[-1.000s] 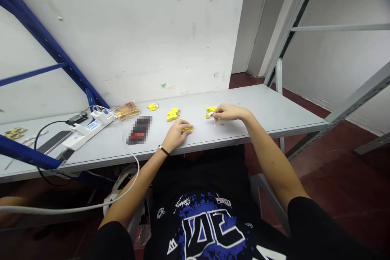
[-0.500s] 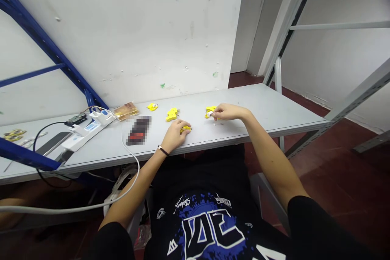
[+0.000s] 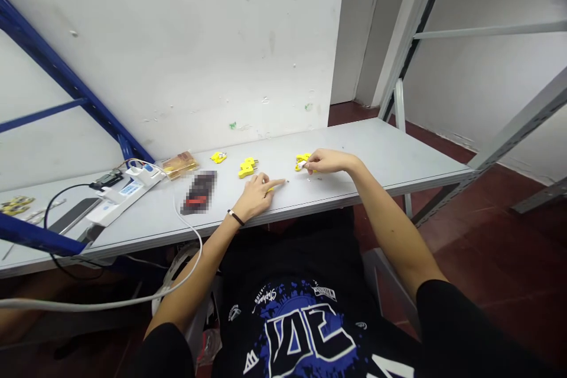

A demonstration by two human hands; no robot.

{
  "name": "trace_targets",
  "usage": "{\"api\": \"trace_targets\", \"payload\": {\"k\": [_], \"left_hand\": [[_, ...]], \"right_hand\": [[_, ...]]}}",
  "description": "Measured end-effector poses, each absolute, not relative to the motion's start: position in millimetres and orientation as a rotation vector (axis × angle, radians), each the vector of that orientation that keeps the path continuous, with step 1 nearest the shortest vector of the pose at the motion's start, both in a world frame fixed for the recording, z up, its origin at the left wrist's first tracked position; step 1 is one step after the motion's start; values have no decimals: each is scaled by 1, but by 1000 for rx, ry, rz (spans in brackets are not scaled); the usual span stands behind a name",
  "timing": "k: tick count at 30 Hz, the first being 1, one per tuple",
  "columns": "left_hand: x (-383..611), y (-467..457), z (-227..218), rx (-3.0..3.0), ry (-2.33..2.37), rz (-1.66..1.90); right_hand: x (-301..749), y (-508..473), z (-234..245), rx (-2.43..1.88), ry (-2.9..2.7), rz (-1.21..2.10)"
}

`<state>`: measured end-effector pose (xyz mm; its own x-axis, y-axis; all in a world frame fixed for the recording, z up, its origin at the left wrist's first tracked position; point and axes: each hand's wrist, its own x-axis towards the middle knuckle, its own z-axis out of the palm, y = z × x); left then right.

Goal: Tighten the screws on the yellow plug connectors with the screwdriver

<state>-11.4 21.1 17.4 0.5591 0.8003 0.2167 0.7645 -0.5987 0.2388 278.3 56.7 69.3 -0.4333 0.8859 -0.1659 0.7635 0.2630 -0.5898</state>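
Observation:
My left hand rests near the table's front edge, its index finger stretched toward a tiny dark piece. Under that finger, the thumb and curled fingers keep hold of a yellow plug, mostly hidden. Further right, my right hand pinches a small white piece by yellow plug parts; the fingertips cover some of it. Small bits lie just below this hand. Left of centre lie yellow plugs with metal pins, and a yellow and white part sits farther back.
To the left are a blurred dark and red item, a clear bag, a white power strip and a phone. A white cable hangs across the table edge near my left forearm. A blue shelf post rises at left.
My left index finger has stretched out to the right toward the tiny dark piece, covering more of the yellow plug. My right hand stays nearly in place. The view has shifted slightly.

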Motion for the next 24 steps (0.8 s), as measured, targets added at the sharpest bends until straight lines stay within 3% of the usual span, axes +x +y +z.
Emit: {"api": "trace_targets", "payload": {"k": [12, 17, 24], "left_hand": [[-6, 19, 15, 2611, 1258, 607], [-3, 18, 15, 2525, 1178, 707], [-4, 18, 12, 2517, 1188, 749]], "right_hand": [[294, 53, 77, -1563, -2243, 834], [294, 53, 75, -1269, -2172, 1089], [289, 60, 63, -1476, -2185, 1102]]}}
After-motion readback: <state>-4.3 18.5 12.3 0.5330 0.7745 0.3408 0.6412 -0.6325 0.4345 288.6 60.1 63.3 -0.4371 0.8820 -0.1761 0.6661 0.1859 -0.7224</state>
